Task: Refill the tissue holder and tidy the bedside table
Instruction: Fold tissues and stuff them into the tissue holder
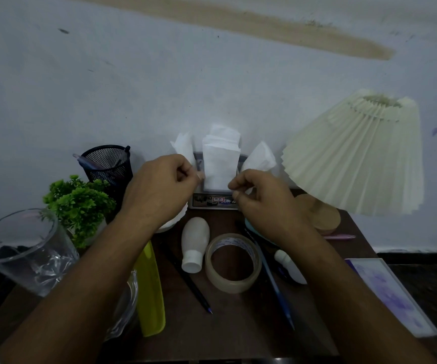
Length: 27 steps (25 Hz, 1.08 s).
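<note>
A tissue holder (213,202) stands at the back of the dark wooden bedside table (227,319), against the wall. A stack of white tissues (220,164) sticks up from its middle. My left hand (159,187) pinches a white tissue (183,145) at the holder's left side. My right hand (262,198) pinches another white tissue (260,158) at its right side. Both hands have curled fingers.
On the table lie a tape roll (233,262), a white bottle (195,243), a second small white bottle (289,266), two pens (188,279) (275,282) and a yellow-green case (150,290). A mesh pen cup (107,164), plant (79,203), glass jug (25,248) stand left; lamp (356,156) right.
</note>
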Motion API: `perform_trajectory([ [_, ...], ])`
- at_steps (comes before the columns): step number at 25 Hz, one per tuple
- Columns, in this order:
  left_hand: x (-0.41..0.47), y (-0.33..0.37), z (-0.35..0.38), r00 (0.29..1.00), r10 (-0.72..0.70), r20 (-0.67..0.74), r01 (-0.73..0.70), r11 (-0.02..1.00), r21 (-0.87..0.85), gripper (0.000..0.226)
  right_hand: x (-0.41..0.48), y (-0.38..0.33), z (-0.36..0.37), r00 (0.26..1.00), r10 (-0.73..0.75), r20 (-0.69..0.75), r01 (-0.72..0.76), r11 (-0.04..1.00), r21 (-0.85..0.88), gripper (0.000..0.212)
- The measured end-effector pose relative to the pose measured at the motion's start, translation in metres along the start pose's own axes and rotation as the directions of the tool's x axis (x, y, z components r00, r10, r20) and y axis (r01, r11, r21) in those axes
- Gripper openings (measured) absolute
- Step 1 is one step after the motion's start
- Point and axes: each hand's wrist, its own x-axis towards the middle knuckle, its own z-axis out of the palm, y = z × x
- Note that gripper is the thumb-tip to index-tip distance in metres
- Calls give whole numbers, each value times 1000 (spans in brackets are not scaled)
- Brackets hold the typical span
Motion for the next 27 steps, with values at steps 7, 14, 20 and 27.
perform_trajectory([
  [7, -9, 0, 6, 992, -83, 98, 64, 981, 181, 29, -15, -3, 5, 991, 3, 137, 28, 975, -222, 40],
  [14, -9, 0, 9, 980, -52, 192, 38, 997, 73, 36, -18, 1, 3, 990, 35, 137, 7, 956, -292, 36],
  [20, -12, 3, 7, 965, -32, 260, 20, 999, 50, 41, -18, 3, 2, 986, 46, 160, 11, 942, -334, 36],
  [27, -20, 2, -40, 995, -22, 102, 24, 1000, -10, 22, -15, -23, 11, 987, -19, 161, 39, 992, -122, 37],
])
